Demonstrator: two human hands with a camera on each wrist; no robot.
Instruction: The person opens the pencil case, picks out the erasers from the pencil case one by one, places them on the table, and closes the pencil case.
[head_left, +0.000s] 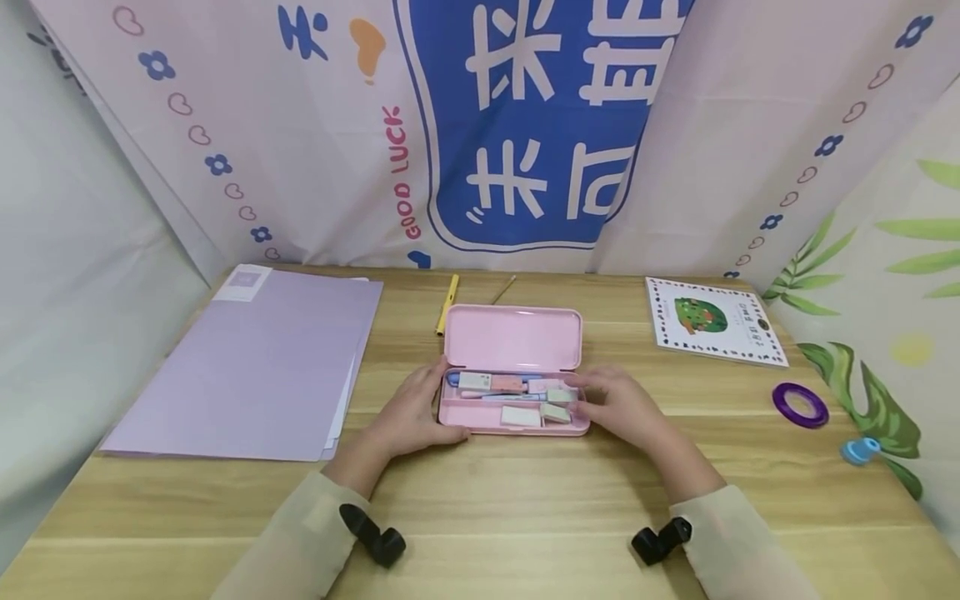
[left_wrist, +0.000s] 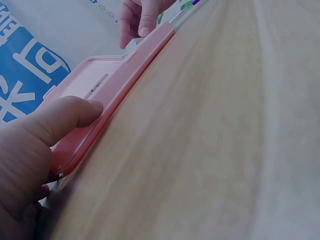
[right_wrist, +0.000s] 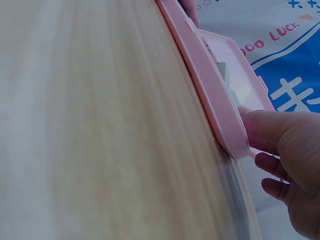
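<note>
In the head view, pinkish-red lettering (head_left: 401, 173) at 11 o'clock reads "GOOD LUCK" on the hanging cloth (head_left: 337, 175); its blue panel (head_left: 555, 117), between 12 and 1 o'clock, bears white characters 未来可期. The booklet (head_left: 716, 321), at 3 o'clock, carries print too small to read.

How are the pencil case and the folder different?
The pencil case is pink, the folder light purple. The case is smaller than the folder. The left hand grips the case; the folder lies left of that hand. Both rest on the wooden table.
</note>
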